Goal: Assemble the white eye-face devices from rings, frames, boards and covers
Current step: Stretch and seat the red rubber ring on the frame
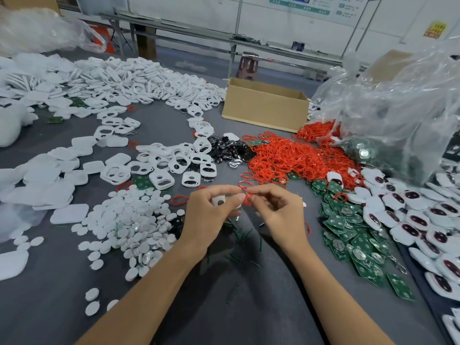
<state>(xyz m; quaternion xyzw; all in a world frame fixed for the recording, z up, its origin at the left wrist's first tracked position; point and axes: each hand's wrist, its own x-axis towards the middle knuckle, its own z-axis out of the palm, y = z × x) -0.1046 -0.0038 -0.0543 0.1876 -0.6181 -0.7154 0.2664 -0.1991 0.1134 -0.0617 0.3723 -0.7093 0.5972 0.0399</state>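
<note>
White wall with posted notices, long metal bench along it, reddish plastic stool, grey floor.

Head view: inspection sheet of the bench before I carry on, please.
Surface: grey table, mostly covered by loose parts.
Job's things: red rings heaped at centre, white frames, green boards, white covers, finished devices at the right.
Clutter: white discs, cardboard box, plastic bags.
Grippers: left hand grips a white piece; right hand pinches a red ring close beside it.
Cables: nothing seen.
Surroundings: long bench and stool beyond the table.
</note>
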